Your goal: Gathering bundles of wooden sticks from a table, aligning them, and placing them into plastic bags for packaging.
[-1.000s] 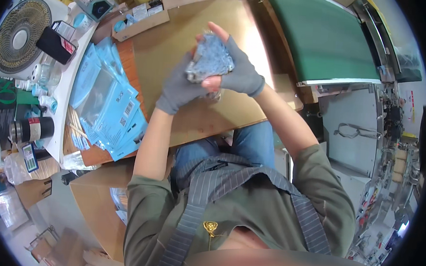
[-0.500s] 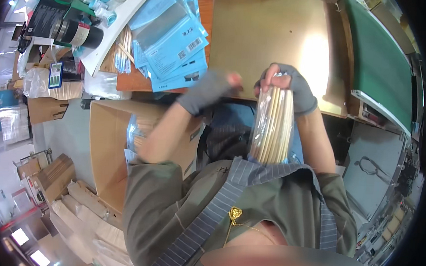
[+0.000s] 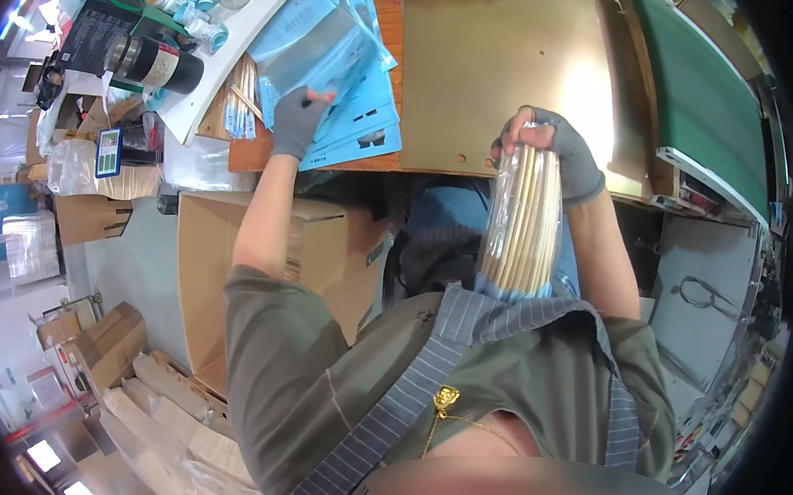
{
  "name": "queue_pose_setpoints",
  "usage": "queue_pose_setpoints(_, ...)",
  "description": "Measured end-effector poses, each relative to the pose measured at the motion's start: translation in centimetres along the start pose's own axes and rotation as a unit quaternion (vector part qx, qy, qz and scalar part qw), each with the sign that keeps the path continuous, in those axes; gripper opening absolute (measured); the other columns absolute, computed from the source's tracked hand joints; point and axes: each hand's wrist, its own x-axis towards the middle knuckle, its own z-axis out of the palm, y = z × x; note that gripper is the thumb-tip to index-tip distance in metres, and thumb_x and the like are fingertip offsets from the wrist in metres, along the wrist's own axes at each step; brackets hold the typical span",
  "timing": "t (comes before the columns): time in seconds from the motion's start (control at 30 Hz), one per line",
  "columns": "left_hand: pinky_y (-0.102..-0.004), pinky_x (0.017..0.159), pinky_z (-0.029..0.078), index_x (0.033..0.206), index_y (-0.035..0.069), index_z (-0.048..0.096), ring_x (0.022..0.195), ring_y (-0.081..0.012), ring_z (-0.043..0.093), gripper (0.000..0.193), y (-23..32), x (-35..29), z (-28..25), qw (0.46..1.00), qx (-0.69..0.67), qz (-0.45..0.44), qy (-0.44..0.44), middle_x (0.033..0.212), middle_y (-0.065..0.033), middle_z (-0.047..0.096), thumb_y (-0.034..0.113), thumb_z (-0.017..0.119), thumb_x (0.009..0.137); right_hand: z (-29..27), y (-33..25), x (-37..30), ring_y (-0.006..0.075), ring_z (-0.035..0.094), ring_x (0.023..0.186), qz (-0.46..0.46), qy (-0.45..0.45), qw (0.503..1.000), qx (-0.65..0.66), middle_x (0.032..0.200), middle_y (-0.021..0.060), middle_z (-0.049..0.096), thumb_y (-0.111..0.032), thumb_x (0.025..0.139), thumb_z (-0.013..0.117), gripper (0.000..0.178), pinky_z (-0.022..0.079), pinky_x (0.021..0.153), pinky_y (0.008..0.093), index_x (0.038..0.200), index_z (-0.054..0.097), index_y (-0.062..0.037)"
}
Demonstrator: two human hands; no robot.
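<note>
My right hand (image 3: 552,153), in a grey fingerless glove, grips the top of a clear plastic bag of thin wooden sticks (image 3: 523,223). The bag hangs upright in front of my apron, and blue shows at its lower end. On the left, my gloved left hand (image 3: 300,119) rests at the pile of flat blue printed plastic bags (image 3: 355,113), its thumb side toward them. Its fingers are partly stretched out and appear to hold nothing. Beside that hand lies a bunch of loose wooden sticks with blue ends (image 3: 243,102).
A large open cardboard box (image 3: 208,281) stands below the table's left edge. A black flask (image 3: 158,63) and small bottles (image 3: 201,27) crowd the white surface at the upper left. A yellowish board (image 3: 489,63) covers the middle table; a green surface (image 3: 695,111) lies right.
My left hand has swung left, from near the right hand over to the blue bags. The right hand still holds the bag of sticks and has shifted slightly right in view.
</note>
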Motion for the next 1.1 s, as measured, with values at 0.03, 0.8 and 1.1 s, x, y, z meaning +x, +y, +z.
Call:
queue_pose_setpoints(0.03,-0.0319,0.059,0.043,0.078,0.001,0.063,0.061,-0.0163,0.056,0.032,-0.1,0.6,-0.3,0.995,-0.06,-0.07,-0.031,0.065,-0.0096,0.058,0.033,0.066,0.082,0.2,-0.1,0.1,0.0275,0.062,0.083,0.001,-0.001,1.0,-0.003,0.076,0.0118,0.059,-0.016,0.08,0.058,0.014,0.052,0.077,0.0381,0.081,0.057,-0.0023)
queue_pose_setpoints(0.8,-0.0334,0.06,0.048,0.093,0.002,0.063,0.067,-0.0214,0.061,0.014,19.3,-5.6,15.9,0.882,-0.468,0.017,-0.054,0.076,-0.0088,0.063,0.014,0.058,0.087,-5.2,3.0,0.7,0.0237,0.066,0.077,0.06,0.046,0.994,0.082,0.083,0.0134,0.063,-0.009,0.076,0.056,0.054,0.053,0.072,0.0328,0.127,0.045,0.0072)
queue_pose_setpoints(1.1,-0.0342,0.055,0.048,0.093,0.002,0.066,0.061,-0.0305,0.062,0.011,22.8,-8.3,11.4,0.906,-0.202,0.358,0.105,0.074,-0.0137,0.064,0.009,0.063,0.084,-5.9,4.4,0.4,0.0129,0.062,0.078,0.009,0.135,0.981,-0.139,0.09,0.0067,0.064,-0.016,0.088,0.048,0.021,0.051,0.07,0.0284,0.099,0.061,-0.0033)
